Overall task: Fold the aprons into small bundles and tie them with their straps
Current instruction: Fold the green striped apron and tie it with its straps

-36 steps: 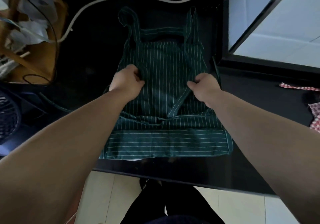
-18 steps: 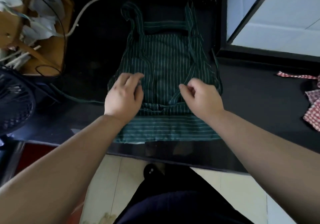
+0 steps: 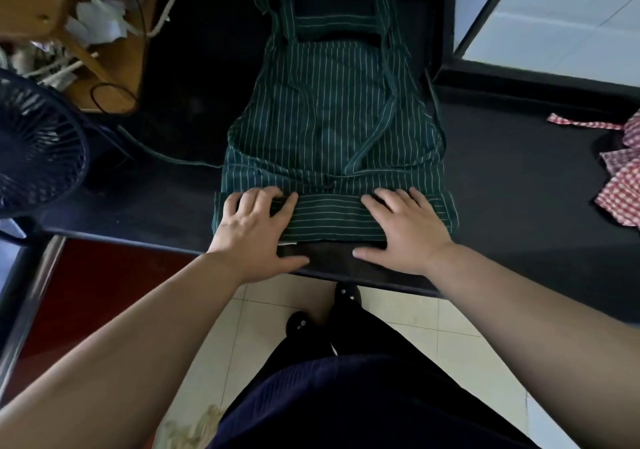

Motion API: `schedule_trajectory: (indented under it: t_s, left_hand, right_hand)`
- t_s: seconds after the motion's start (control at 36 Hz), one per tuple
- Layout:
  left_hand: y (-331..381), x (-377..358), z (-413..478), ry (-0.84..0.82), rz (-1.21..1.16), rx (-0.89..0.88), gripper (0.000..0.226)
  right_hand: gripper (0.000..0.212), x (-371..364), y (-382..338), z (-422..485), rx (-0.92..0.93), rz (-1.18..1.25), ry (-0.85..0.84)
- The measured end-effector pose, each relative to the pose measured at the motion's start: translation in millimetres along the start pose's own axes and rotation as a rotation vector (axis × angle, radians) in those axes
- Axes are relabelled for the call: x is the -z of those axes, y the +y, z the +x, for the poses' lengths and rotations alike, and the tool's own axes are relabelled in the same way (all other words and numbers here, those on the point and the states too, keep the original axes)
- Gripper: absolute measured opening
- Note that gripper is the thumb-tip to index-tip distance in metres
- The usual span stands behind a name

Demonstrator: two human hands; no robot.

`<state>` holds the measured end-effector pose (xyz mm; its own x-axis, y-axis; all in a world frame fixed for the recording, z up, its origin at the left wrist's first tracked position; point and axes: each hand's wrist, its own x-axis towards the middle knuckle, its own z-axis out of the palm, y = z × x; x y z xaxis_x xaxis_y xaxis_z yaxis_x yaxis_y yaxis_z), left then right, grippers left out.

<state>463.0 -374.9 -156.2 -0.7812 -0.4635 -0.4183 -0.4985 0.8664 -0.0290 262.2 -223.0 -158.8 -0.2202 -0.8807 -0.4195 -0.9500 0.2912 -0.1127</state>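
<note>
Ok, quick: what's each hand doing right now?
Left hand: open, pressing on the near fold of the apron.
Right hand: open, flat on the same fold.

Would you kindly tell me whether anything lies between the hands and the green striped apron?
Nothing visible does. The left hand and the right hand both rest directly on the near folded band of the green striped apron, at the counter edge.
</note>
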Motion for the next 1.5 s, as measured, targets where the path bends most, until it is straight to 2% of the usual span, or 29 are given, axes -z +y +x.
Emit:
schedule_trajectory:
  t_s: [0.08,0.14,0.19,0.25,0.31,0.33,0.39,0.44,0.5,0.53,0.61,0.67,0.72,0.78,0.83,0.94,1.03,1.08,1.14,1.22,1.28,1.33,1.42,1.44,1.5]
  left_hand:
    - [3.0,6.6,1.8,0.009,0.004,-0.024,0.098]
    - [-0.1,17.9,6.7,-0.025,-0.009,-0.066,0.080]
    - [-9.3,31.8,12.0,-0.023,-0.153,-0.090,0.053]
    - [-19.0,49.2,14.5,-0.051,-0.418,-0.029,0.037]
    - [-28.9,64.1,21.3,-0.076,-0.595,0.045,0.045]
    - [-33.0,68.9,26.0,-0.062,-0.567,0.063,0.051]
    - [-38.0,70.8,39.7,0.011,-0.332,0.086,0.055]
    - [-34.5,65.6,49.9,0.085,-0.087,0.089,0.050]
    - [-24.3,53.3,54.9,0.177,0.000,0.072,0.043]
    - [-18.1,46.0,55.4,0.209,-0.027,0.056,0.044]
    - [1.5,22.3,48.6,0.181,-0.363,0.104,0.045]
    - [13.1,7.7,40.0,0.114,-0.346,0.085,0.066]
    - [18.2,-2.6,32.2,0.039,-0.208,0.038,0.091]
    - [16.1,-2.7,30.7,0.014,-0.141,0.031,0.101]
    - [13.5,4.9,32.8,0.038,-0.135,0.030,0.103]
    - [7.6,16.5,30.7,0.071,-0.082,-0.001,0.101]
    - [7.4,20.1,25.9,0.069,-0.129,-0.022,0.086]
    - [4.0,25.9,26.2,0.017,-0.212,-0.022,0.065]
    - [-4.7,39.9,29.4,-0.111,-0.301,-0.042,0.050]
    - [-18.4,62.3,34.5,-0.382,-0.433,-0.099,0.037]
    - [-22.3,67.9,35.9,-0.452,-0.437,-0.094,0.034]
    - [-21.1,65.3,36.8,-0.384,-0.344,-0.042,0.043]
    - [-10.9,45.5,37.2,-0.150,0.010,0.048,0.050]
    - [-5.4,38.7,34.9,-0.054,0.058,0.085,0.050]
    - [5.8,28.7,25.3,0.145,-0.019,0.095,0.046]
  right_hand:
    - [0.064,10.8,0.4,-1.9,0.017,0.071,0.006]
    - [0.049,25.5,3.5,-1.8,0.011,0.132,0.017]
    - [0.036,41.1,6.8,-0.6,0.005,0.152,0.048]
    - [0.034,52.9,12.6,3.4,0.008,0.136,0.065]
    - [0.038,63.4,19.7,9.2,0.015,0.134,0.076]
    - [0.042,66.9,22.6,12.5,0.020,0.107,0.082]
    - [0.045,71.0,27.9,20.8,-0.008,-0.010,0.114]
    - [0.036,70.0,28.6,28.5,-0.068,-0.108,0.135]
    - [0.028,63.3,22.8,32.0,-0.122,-0.126,0.094]
    - [0.030,57.1,18.9,32.7,-0.146,-0.123,0.054]
    - [0.039,33.1,11.0,28.2,-0.205,0.000,0.037]
    - [0.055,19.6,11.9,21.3,-0.226,0.116,-0.003]
    - [0.081,11.9,15.4,14.7,-0.193,0.079,-0.116]
    - [0.095,11.9,17.2,12.8,-0.167,0.034,-0.151]
    - [0.091,15.7,16.4,14.8,-0.178,0.068,-0.120]
    - [0.069,22.7,10.8,15.7,-0.178,0.067,-0.043]
    - [0.057,27.7,7.8,7.6,-0.151,0.076,-0.019]
    - [0.051,36.8,8.7,2.9,-0.123,0.107,-0.043]
    - [0.048,51.0,10.7,-0.5,-0.114,0.172,-0.122]
    - [0.049,71.5,15.8,-0.5,-0.130,0.185,-0.290]
    - [0.047,75.3,18.2,1.0,-0.152,0.158,-0.322]
    - [0.045,70.4,17.0,3.7,-0.185,0.110,-0.318]
    - [0.049,47.8,12.6,7.4,-0.244,-0.078,-0.265]
    - [0.054,42.3,10.5,6.7,-0.266,-0.131,-0.226]
    - [0.062,31.4,3.0,0.3,-0.266,-0.156,-0.057]
